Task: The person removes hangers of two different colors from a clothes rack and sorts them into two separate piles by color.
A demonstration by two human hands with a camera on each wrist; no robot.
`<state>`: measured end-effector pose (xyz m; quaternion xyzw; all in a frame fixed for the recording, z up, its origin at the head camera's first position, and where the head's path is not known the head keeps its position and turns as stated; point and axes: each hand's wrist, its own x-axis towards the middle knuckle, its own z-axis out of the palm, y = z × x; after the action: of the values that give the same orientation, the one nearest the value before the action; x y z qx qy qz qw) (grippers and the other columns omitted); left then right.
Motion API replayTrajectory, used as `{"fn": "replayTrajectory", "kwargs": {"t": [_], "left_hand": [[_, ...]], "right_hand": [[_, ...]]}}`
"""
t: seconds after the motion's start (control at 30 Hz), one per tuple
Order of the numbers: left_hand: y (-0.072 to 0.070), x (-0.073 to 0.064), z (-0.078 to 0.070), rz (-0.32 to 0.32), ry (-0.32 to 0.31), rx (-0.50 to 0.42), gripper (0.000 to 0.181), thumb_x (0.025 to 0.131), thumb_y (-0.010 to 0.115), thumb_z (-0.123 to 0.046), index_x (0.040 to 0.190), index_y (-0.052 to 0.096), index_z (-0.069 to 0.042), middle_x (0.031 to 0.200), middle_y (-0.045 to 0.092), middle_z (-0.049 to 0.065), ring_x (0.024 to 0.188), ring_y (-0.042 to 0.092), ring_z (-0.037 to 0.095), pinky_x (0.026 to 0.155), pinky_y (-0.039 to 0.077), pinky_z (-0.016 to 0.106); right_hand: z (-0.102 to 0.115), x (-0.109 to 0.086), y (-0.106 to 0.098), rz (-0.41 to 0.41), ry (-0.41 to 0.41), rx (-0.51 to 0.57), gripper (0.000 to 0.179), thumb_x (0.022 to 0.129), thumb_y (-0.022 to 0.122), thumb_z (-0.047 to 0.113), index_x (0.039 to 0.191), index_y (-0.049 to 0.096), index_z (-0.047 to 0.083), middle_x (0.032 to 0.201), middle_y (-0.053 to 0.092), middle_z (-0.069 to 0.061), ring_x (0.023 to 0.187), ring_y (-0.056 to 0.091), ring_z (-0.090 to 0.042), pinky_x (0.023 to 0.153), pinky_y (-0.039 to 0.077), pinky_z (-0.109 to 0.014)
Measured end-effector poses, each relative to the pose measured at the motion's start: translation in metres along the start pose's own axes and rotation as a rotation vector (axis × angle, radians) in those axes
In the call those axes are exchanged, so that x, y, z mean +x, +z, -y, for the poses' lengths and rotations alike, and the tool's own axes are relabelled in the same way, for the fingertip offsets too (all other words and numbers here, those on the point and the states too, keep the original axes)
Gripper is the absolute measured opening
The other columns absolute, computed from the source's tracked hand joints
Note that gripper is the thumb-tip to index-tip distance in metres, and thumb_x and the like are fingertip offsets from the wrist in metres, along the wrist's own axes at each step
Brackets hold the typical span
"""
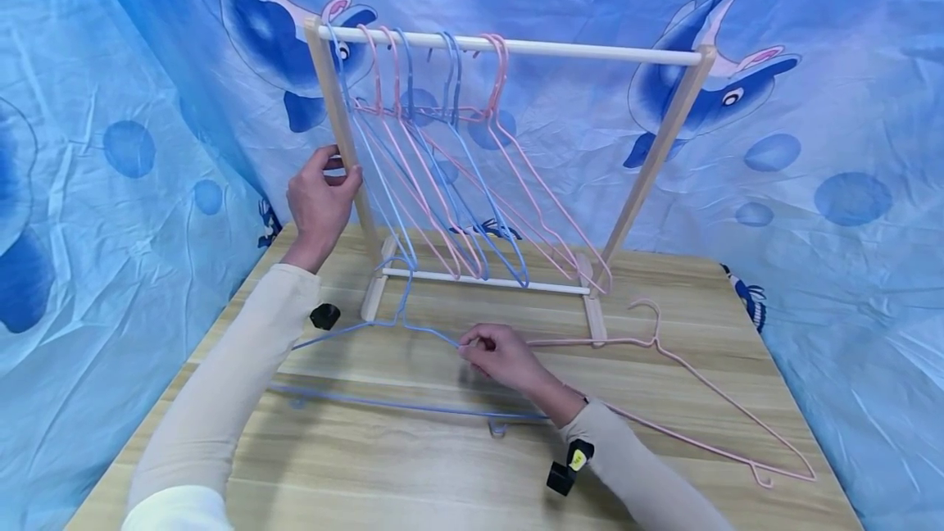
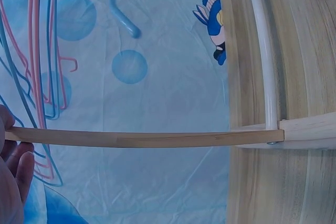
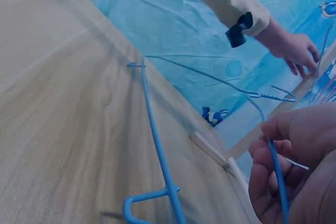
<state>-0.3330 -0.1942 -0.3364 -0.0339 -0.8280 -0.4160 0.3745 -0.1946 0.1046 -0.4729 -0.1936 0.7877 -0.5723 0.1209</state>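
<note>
My left hand [image 1: 320, 195] grips the left wooden post [image 1: 333, 93] of a small clothes rack about halfway up; in the left wrist view the post [image 2: 121, 139] passes between thumb and fingers. My right hand [image 1: 509, 359] pinches the right shoulder of a blue clothes hanger [image 1: 424, 410] low over the table, its hook pointing towards the rack. The right wrist view has the blue hanger's wire [image 3: 277, 174] between my right thumb and fingers. Several blue and pink hangers [image 1: 442, 187] hang from the rack's white top bar [image 1: 575, 47], mostly towards its left.
A pink hanger [image 1: 708, 375] lies on the wooden table [image 1: 354, 474] at the right, partly behind my right forearm. The rack's lower white bar [image 1: 501, 282] and feet stand at the table's back. Blue dolphin-printed cloth [image 1: 848, 105] surrounds the table's back and sides.
</note>
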Motion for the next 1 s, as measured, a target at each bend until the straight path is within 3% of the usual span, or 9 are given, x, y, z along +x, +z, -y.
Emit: {"fn": "replayTrajectory", "kwargs": {"t": [0.23, 0.4, 0.53, 0.67, 1.0], "left_hand": [[0.0, 0.002, 0.0, -0.003, 0.007, -0.003, 0.034, 0.096, 0.07, -0.026, 0.127, 0.07, -0.011, 0.113, 0.076, 0.011, 0.094, 0.077, 0.025, 0.086, 0.061, 0.045], [0.0, 0.001, -0.001, -0.003, 0.002, 0.0, 0.034, 0.096, 0.069, -0.027, 0.126, 0.07, -0.012, 0.113, 0.076, 0.011, 0.095, 0.077, 0.026, 0.086, 0.06, 0.045], [0.0, 0.001, -0.002, -0.002, -0.004, 0.0, 0.035, 0.096, 0.069, -0.028, 0.127, 0.07, -0.011, 0.114, 0.076, 0.011, 0.095, 0.077, 0.026, 0.087, 0.06, 0.044], [0.0, 0.001, -0.002, -0.004, -0.006, -0.004, 0.034, 0.096, 0.07, -0.028, 0.126, 0.07, -0.011, 0.114, 0.076, 0.011, 0.096, 0.077, 0.026, 0.088, 0.06, 0.045], [0.0, 0.001, 0.0, -0.008, -0.01, -0.005, 0.033, 0.095, 0.072, -0.024, 0.125, 0.07, -0.011, 0.112, 0.076, 0.011, 0.094, 0.077, 0.025, 0.087, 0.06, 0.045]], "right_hand": [[-0.004, 0.005, 0.007, -0.034, -0.047, -0.153, 0.014, 0.094, 0.073, 0.016, 0.103, 0.074, 0.006, 0.072, 0.065, 0.0, 0.06, 0.053, -0.005, 0.056, 0.046, -0.021], [-0.009, 0.009, 0.015, -0.086, -0.077, -0.232, 0.01, 0.093, 0.075, 0.018, 0.098, 0.077, 0.01, 0.081, 0.07, 0.003, 0.07, 0.059, -0.003, 0.064, 0.051, -0.021], [-0.013, 0.011, 0.022, -0.127, -0.055, -0.243, 0.007, 0.091, 0.077, 0.017, 0.096, 0.078, 0.012, 0.078, 0.069, 0.004, 0.068, 0.058, -0.005, 0.06, 0.049, -0.021], [-0.02, 0.014, 0.027, -0.159, -0.052, -0.28, 0.007, 0.09, 0.078, 0.017, 0.095, 0.079, 0.012, 0.082, 0.07, 0.005, 0.071, 0.059, -0.004, 0.064, 0.05, -0.021], [-0.036, 0.019, 0.033, -0.18, -0.019, -0.336, 0.008, 0.087, 0.08, 0.019, 0.094, 0.081, 0.014, 0.085, 0.066, 0.006, 0.076, 0.057, -0.005, 0.07, 0.051, -0.021]]}}
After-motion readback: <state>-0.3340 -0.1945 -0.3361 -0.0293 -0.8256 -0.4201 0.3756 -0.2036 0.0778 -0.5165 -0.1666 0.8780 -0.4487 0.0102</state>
